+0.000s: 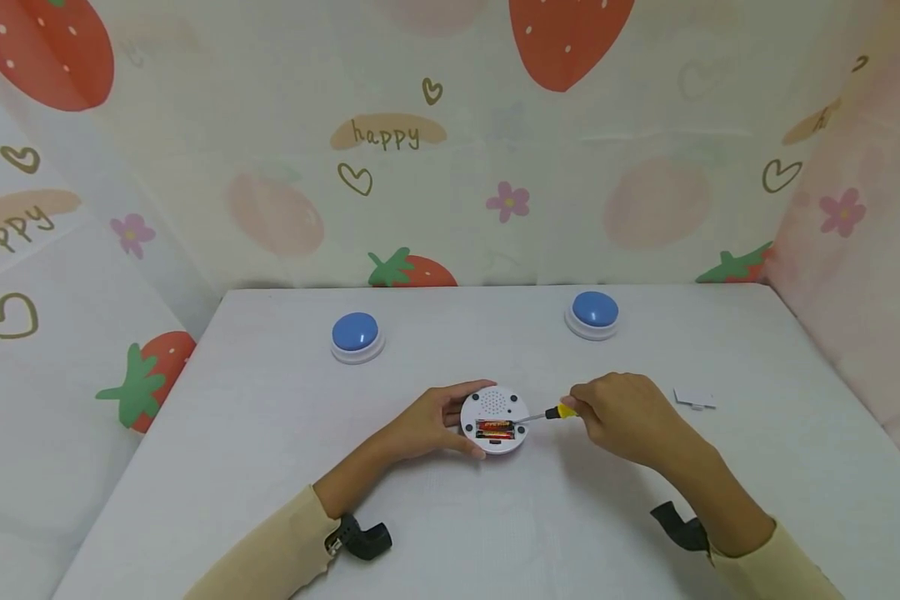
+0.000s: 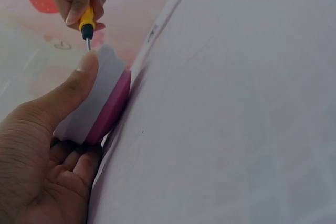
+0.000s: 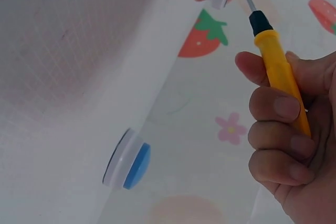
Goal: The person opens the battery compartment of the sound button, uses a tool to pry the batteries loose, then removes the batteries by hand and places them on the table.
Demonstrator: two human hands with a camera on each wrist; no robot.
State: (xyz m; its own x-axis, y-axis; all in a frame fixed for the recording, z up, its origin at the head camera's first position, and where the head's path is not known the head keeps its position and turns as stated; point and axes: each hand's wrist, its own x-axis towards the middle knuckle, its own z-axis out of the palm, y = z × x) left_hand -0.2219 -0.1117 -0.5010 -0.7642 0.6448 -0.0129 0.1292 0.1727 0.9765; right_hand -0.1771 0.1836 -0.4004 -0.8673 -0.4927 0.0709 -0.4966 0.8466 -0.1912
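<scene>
A round push button (image 1: 484, 406) lies upside down in the middle of the table, its white base up. The left wrist view shows its magenta dome (image 2: 113, 107) facing the table. Two red-and-black batteries (image 1: 495, 426) sit in the uncovered battery compartment. My left hand (image 1: 427, 423) grips the button's rim from the left, thumb on the near side and fingers on the far side. My right hand (image 1: 624, 417) holds a yellow-handled screwdriver (image 3: 281, 69), fingers curled round its handle. The screwdriver's shaft (image 1: 534, 417) reaches the compartment's right end; exact tip contact is too small to tell.
Two blue-domed push buttons stand farther back, one at left (image 1: 356, 333) and one at right (image 1: 594, 312). A small white cover (image 1: 694, 397) lies on the white table (image 1: 450, 533) beyond my right wrist. Strawberry-print cloth (image 1: 540, 142) hangs behind and at both sides.
</scene>
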